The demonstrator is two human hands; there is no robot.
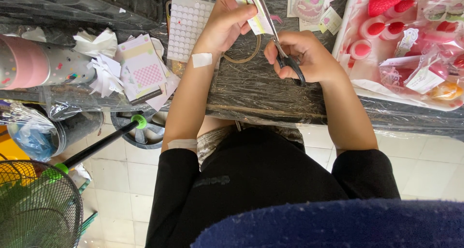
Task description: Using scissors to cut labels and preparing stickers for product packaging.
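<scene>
Printed paper card [258, 21] at far centre of table, pinched in left hand [227, 23]; right hand [302, 57] fingers clamped through black-handled scissors [280, 45], blades on card. I judge slip risk: blades close to left fingertips. Plastic-wrapped dark table [261, 93]; tiled floor [125, 180], fan [38, 204] near left.

The small printed paper card [258, 16] runs off the top edge — its upper part unseen; the black-handled steel scissors [282, 50] partly vanish inside the right hand [302, 57].
</scene>
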